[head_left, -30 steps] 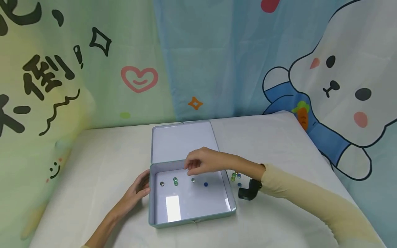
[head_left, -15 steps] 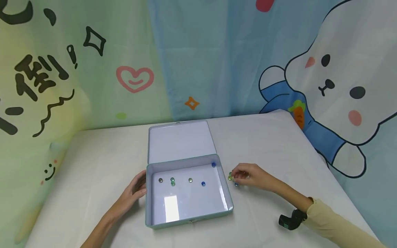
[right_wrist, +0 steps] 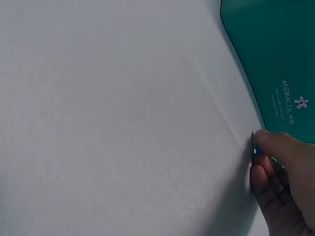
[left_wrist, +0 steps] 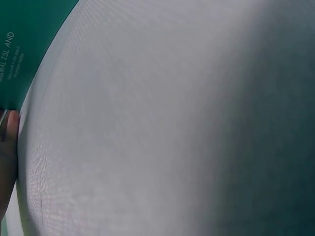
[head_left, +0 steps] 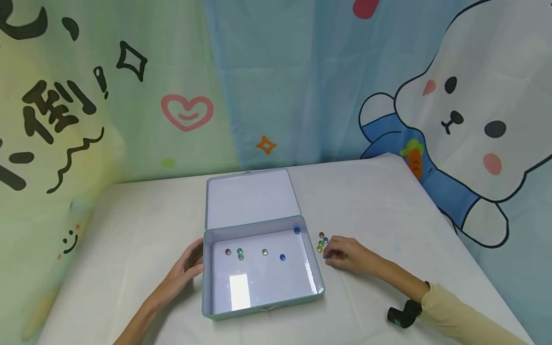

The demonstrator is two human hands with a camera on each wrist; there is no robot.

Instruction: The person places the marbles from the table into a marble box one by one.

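On the left, a person's left hand (head_left: 185, 266) rests against the near-left wall of a shallow tin box (head_left: 276, 287), thumb held apart from the other fingers. The box is pale green along its rim and glossy pale lilac-white inside, with a square patch of light reflected on its floor. Its lid (head_left: 252, 199), white inside, lies folded back beyond the left hand.

Inside the box, to the right of the left hand, sit small round see-through glass marbles. Nearest that hand is a brown marble (head_left: 227, 251); then come two green marbles (head_left: 240, 251), touching, one behind the other; then a pale greenish marble (head_left: 265, 252) and a blue marble (head_left: 282, 257). A deep blue marble (head_left: 296, 230) sits in the far corner, closest to the right hand (head_left: 351, 255).

Outside the box, just left of the right hand and slightly beyond its fingertips, is a small cluster: an amber-brown marble (head_left: 321, 235), a light blue marble (head_left: 325, 240), a green marble (head_left: 321, 243) and a yellow-green marble (head_left: 319, 248). The right hand, low on the white cloth (head_left: 371, 201), pinches a bright blue marble (right_wrist: 258, 150), mostly hidden between thumb and fingers.
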